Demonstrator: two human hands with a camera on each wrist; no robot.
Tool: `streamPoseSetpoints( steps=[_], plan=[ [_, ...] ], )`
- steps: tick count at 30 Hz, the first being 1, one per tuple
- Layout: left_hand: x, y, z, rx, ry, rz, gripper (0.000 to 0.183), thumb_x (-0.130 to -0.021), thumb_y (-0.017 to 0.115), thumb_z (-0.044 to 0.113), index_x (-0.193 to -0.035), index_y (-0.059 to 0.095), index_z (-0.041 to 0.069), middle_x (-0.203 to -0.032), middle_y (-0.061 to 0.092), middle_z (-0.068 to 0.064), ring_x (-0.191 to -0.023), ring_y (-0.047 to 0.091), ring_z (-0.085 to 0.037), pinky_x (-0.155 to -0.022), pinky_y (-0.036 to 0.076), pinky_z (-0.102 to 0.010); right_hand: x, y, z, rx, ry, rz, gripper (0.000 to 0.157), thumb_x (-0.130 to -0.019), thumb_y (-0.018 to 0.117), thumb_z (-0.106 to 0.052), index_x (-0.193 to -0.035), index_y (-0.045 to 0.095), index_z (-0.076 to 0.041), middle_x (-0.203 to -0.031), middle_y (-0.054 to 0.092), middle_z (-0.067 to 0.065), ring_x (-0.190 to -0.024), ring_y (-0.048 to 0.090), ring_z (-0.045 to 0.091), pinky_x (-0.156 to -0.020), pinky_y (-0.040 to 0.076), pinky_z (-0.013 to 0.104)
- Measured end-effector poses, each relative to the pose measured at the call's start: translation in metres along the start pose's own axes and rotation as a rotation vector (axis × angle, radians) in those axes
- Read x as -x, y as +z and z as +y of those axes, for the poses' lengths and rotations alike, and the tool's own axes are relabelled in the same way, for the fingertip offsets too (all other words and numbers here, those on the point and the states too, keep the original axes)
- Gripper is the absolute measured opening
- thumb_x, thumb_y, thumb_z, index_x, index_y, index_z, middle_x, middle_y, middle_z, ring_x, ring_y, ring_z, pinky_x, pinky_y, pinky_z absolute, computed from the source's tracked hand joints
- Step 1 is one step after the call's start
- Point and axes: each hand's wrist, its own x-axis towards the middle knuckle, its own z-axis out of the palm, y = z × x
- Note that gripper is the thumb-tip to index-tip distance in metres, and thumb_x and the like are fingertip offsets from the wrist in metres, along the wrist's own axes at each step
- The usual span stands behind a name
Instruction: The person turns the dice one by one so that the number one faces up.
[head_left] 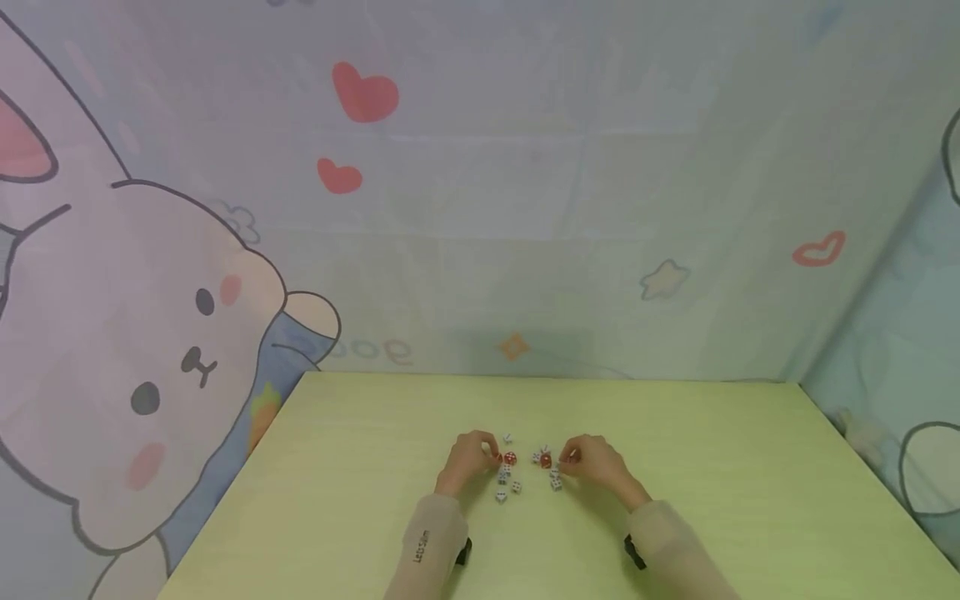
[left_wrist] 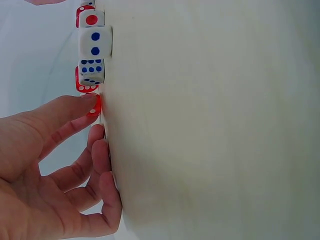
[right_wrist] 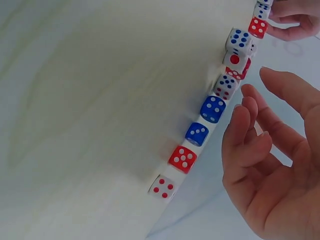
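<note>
In the left wrist view, the thumb and forefinger of my left hand (left_wrist: 60, 165) pinch a red die (left_wrist: 94, 106) at the table surface. Right beyond it are another red die (left_wrist: 86, 86), a white die with blue pips (left_wrist: 92, 72) and a larger white die (left_wrist: 94, 43). My right hand (right_wrist: 275, 155), fingers loosely bent and thumb apart, hovers beside a row of dice and holds nothing visible. Nearest its fingers are a blue die (right_wrist: 213, 109) and a white die (right_wrist: 225, 86). Another blue die (right_wrist: 197, 134) and a red die (right_wrist: 182, 159) follow along the row.
A pale yellow-green table (head_left: 360, 450) carries the dice, scattered between both hands. A white die (head_left: 507, 438) lies farther back and another white die (head_left: 501, 496) closer to the front. Behind the table hangs a printed cloth (head_left: 487, 192).
</note>
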Motion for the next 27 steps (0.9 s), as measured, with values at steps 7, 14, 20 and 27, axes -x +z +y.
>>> streamPoseSetpoints(
  steps=[7, 14, 20, 27],
  plan=[
    [0.000, 0.000, 0.000, 0.014, -0.001, -0.003, 0.008, -0.073, 0.069, 0.006, -0.077, 0.063, 0.004, -0.096, 0.062, -0.015, -0.064, 0.049, -0.016, -0.057, 0.039, -0.028, -0.004, 0.008, -0.005, 0.080, 0.045, -0.027, 0.010, -0.073, 0.070, -0.020, -0.069, 0.063, -0.013, -0.072, 0.062, -0.002, -0.058, 0.051, 0.010, -0.051, 0.040, 0.025],
    [0.002, -0.001, 0.000, 0.018, 0.023, 0.006, 0.007, -0.074, 0.069, 0.006, -0.078, 0.063, 0.004, -0.105, 0.062, -0.017, -0.063, 0.049, -0.015, -0.065, 0.044, -0.034, -0.001, 0.009, -0.013, 0.099, 0.038, -0.021, 0.011, -0.073, 0.071, -0.020, -0.070, 0.064, -0.012, -0.073, 0.063, 0.001, -0.055, 0.049, 0.012, -0.045, 0.038, 0.025],
    [0.001, 0.001, -0.002, 0.024, 0.030, 0.007, 0.006, -0.074, 0.069, 0.006, -0.077, 0.064, 0.004, -0.105, 0.062, -0.018, -0.064, 0.050, -0.015, -0.064, 0.043, -0.034, 0.001, 0.009, -0.015, 0.118, 0.037, -0.017, 0.010, -0.072, 0.072, -0.018, -0.070, 0.063, -0.014, -0.073, 0.062, 0.000, -0.054, 0.048, 0.012, -0.044, 0.037, 0.025],
    [-0.001, 0.001, -0.003, 0.012, 0.029, 0.013, 0.006, -0.074, 0.068, 0.007, -0.077, 0.064, 0.005, -0.108, 0.062, -0.018, -0.062, 0.049, -0.015, -0.069, 0.046, -0.038, 0.001, 0.008, -0.014, 0.109, 0.016, -0.029, 0.013, -0.070, 0.073, -0.015, -0.068, 0.061, -0.015, -0.071, 0.061, -0.001, -0.055, 0.050, 0.011, -0.047, 0.038, 0.026]
  ],
)
